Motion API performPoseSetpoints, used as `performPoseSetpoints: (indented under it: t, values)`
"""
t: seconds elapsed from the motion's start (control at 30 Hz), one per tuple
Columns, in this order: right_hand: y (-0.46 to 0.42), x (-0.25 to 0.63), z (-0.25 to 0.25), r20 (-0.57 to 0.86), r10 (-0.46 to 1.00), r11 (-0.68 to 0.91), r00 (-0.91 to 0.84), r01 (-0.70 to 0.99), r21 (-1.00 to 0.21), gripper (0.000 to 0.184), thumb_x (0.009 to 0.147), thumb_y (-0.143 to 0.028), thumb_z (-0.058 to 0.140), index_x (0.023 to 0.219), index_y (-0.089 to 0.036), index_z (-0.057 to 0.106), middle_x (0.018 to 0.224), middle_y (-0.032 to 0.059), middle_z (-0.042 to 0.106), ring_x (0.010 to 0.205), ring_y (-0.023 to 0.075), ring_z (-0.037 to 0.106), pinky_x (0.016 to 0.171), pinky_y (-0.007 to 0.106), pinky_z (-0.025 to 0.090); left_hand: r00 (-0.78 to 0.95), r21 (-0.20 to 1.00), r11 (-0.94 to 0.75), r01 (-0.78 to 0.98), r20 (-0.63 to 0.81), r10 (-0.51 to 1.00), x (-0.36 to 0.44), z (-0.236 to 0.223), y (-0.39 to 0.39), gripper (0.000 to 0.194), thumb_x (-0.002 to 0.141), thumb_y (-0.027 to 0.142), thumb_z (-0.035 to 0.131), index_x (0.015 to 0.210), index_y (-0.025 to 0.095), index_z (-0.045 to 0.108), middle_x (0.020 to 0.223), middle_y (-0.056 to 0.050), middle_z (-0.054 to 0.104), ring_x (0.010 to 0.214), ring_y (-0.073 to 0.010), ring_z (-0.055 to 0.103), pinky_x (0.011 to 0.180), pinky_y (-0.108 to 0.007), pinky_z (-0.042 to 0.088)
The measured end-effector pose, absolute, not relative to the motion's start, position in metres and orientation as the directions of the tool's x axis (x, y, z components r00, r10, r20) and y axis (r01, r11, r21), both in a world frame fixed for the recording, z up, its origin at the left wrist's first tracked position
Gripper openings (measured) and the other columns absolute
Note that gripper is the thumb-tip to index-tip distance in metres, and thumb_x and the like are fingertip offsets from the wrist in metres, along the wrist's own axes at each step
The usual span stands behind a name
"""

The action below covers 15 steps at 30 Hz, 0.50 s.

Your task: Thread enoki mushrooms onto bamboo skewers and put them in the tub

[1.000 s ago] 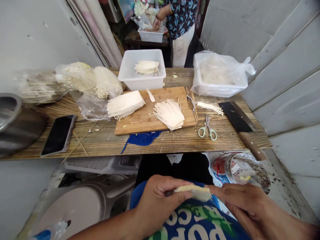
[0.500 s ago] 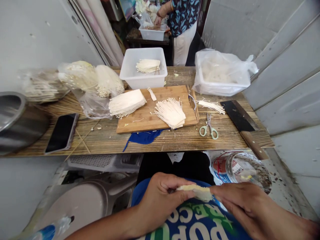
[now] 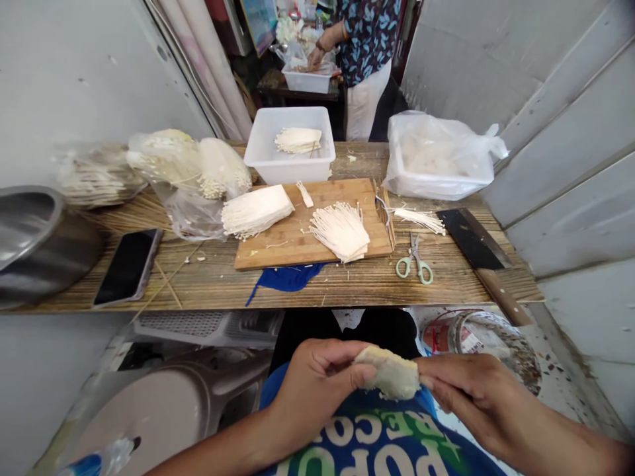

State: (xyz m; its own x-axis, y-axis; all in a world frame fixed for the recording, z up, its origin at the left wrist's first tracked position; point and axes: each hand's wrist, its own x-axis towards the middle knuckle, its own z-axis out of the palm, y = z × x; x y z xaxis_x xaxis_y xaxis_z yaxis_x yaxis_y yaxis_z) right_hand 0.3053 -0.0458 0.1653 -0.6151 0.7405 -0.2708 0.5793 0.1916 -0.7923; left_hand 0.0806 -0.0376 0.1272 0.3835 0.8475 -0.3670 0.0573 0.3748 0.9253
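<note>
Over the blue T-shirt (image 3: pixel 377 436) in the person's lap, both hands hold one pale enoki clump (image 3: pixel 387 373), well below the table edge. Left hand (image 3: pixel 312 390): fingers curl around the clump's left end, with the thumb (image 3: pixel 360 377) pressed on its near face; the fingertips are hidden. Right hand (image 3: pixel 476 390): fingers lie pressed together and pinch the clump's right end; the thumb cannot be made out. The clump's underside is hidden by the fingers.

Wooden table (image 3: pixel 198 284), ahead: one cutting board (image 3: pixel 297 248) carries two enoki bunches (image 3: pixel 256 210), with one more bunch (image 3: pixel 297 140) in an open white tub (image 3: pixel 288 172). A second white tub (image 3: pixel 439 178) sits inside a plastic bag, its contents blurred. Bagged enoki (image 3: pixel 188 165) lie at left; the bag count is hard to tell. Also present: one phone (image 3: pixel 127 268), one cleaver (image 3: pixel 473 239), one pair of scissors (image 3: pixel 414 264), and a steel bowl (image 3: pixel 30 248), cut off by the frame edge. Beyond the table, a co-worker (image 3: pixel 367 39), head out of frame, has one hand (image 3: pixel 315 59) over a third tub (image 3: pixel 306 80).
</note>
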Motion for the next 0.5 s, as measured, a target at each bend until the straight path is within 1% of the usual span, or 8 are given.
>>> performPoseSetpoints:
  t: [0.07,0.13,0.3,0.4,0.5]
  values:
    - [-0.044,0.307,0.165,-0.269,0.745,0.199,-0.611,0.588,-0.784,0.025,0.098,-0.027,0.037,0.091,-0.019,0.059,0.069,-0.0017,0.054,0.061,0.0097,0.048,0.057,0.020,0.038,0.415,0.931,0.363,0.052,-0.350,0.840,0.079,0.128,-0.037,0.020,0.082,0.028,0.061,0.094,0.023,0.076,0.079,0.000,0.075,0.070,-0.0131,0.065,0.066,-0.019,0.048]
    - [-0.043,0.307,0.164,-0.272,0.754,0.191,-0.597,0.597,-0.779,0.027,0.099,-0.028,0.037,0.085,-0.018,0.058,0.065,-0.0020,0.051,0.058,0.0096,0.045,0.054,0.020,0.035,0.433,0.931,0.365,0.029,-0.341,0.835,0.079,0.129,-0.036,0.022,0.084,0.030,0.059,0.098,0.023,0.075,0.081,-0.001,0.075,0.073,-0.0137,0.066,0.068,-0.020,0.048]
    - [-0.043,0.306,0.163,-0.316,0.769,0.127,-0.556,0.617,-0.777,0.032,0.098,-0.034,0.035,0.080,-0.018,0.057,0.065,-0.0018,0.050,0.059,0.0100,0.046,0.053,0.020,0.033,0.426,0.914,0.404,-0.017,-0.359,0.830,0.080,0.131,-0.035,0.026,0.080,0.035,0.063,0.097,0.020,0.076,0.081,-0.003,0.075,0.073,-0.0165,0.066,0.068,-0.022,0.049]
    - [-0.043,0.303,0.160,-0.316,0.775,0.117,-0.547,0.615,-0.780,0.037,0.098,-0.036,0.032,0.073,-0.018,0.052,0.064,-0.0009,0.051,0.060,0.0101,0.047,0.055,0.020,0.033,0.401,0.933,0.358,0.029,-0.339,0.851,0.080,0.125,-0.037,0.031,0.079,0.043,0.062,0.095,0.020,0.076,0.076,-0.003,0.075,0.069,-0.0165,0.065,0.064,-0.021,0.048]
    - [-0.039,0.300,0.157,-0.274,0.778,0.170,-0.565,0.610,-0.774,0.042,0.097,-0.038,0.029,0.066,-0.017,0.047,0.062,0.0001,0.051,0.058,0.0101,0.047,0.053,0.020,0.033,0.414,0.953,0.290,0.085,-0.299,0.860,0.080,0.114,-0.034,0.038,0.077,0.052,0.061,0.092,0.021,0.077,0.071,-0.003,0.074,0.063,-0.0155,0.063,0.058,-0.020,0.045]
